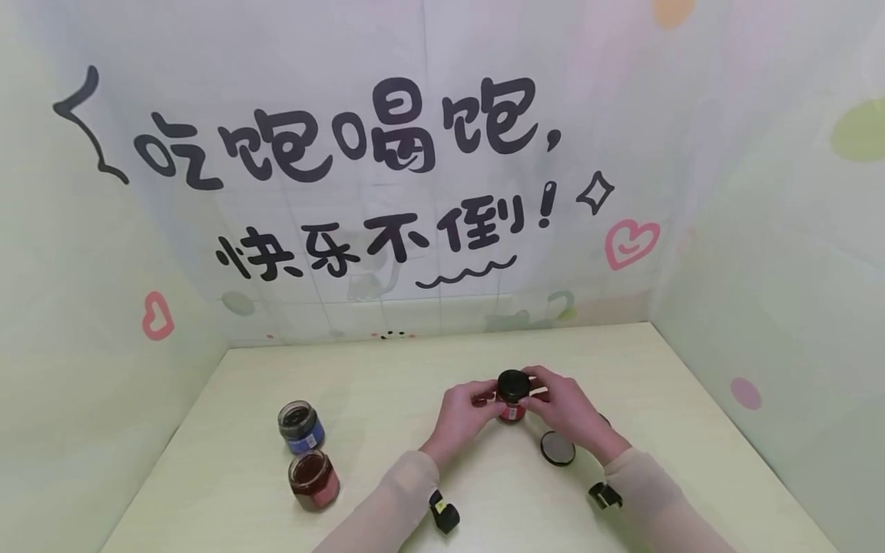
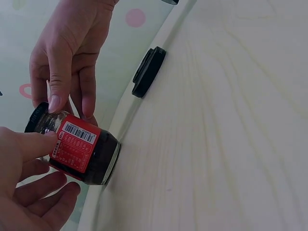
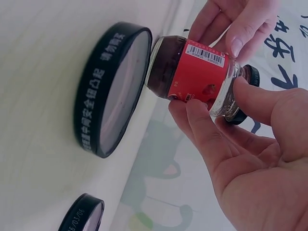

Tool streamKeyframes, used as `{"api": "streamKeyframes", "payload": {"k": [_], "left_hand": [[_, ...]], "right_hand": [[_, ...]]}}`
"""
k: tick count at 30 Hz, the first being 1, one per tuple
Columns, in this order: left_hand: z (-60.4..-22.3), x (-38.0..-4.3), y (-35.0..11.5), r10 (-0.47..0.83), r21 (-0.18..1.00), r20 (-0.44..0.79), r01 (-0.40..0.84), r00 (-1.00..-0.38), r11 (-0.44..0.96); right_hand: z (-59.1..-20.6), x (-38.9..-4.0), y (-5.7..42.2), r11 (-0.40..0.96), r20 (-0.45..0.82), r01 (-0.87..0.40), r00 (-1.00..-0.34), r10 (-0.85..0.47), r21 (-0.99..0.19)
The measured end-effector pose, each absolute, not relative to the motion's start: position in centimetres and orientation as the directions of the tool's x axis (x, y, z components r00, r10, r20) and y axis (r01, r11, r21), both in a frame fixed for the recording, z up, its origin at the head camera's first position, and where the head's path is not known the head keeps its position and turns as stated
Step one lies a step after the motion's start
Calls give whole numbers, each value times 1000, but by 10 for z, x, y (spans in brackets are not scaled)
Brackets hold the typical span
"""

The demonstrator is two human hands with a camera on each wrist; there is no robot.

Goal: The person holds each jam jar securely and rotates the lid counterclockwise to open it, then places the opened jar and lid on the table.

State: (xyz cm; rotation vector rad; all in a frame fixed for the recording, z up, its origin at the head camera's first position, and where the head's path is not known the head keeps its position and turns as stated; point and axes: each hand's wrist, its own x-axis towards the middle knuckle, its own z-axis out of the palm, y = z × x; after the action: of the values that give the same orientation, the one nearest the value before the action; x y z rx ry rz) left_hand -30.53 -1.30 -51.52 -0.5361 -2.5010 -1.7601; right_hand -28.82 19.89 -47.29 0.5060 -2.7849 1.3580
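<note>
A small glass jar [image 1: 512,412] with a red label and dark contents stands upright on the table, between both hands. A black lid [image 1: 514,382] sits on its mouth. My left hand [image 1: 465,415] holds the jar from the left, its thumb on the label near the neck in the left wrist view. From the other side my right hand [image 1: 568,407] grips the jar's upper part, its thumb close to the lid in the right wrist view. One loose black lid [image 3: 113,91] lies near the right hand, grey inside up; a second lid [image 3: 84,216] is only partly visible.
Two lidless jars stand at the left of the table [image 1: 387,461], one blue-labelled jar [image 1: 304,434] behind one pink-red-labelled jar [image 1: 321,488]. A printed backdrop [image 1: 387,230] rises behind the table, with cloth walls on both sides. Black wrist devices [image 1: 445,513] show at the sleeves.
</note>
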Motion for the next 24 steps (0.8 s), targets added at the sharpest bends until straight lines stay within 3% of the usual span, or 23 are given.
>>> {"api": "streamKeyframes", "payload": {"k": [14, 24], "left_hand": [[-512, -299, -20, 246, 957, 232, 266, -941, 116], [-514, -290, -29, 228, 972, 210, 229, -951, 59]], "right_hand": [[-470, -284, 193, 537, 195, -324, -939, -285, -778], [-465, -279, 187, 493, 182, -298, -946, -269, -818]]}}
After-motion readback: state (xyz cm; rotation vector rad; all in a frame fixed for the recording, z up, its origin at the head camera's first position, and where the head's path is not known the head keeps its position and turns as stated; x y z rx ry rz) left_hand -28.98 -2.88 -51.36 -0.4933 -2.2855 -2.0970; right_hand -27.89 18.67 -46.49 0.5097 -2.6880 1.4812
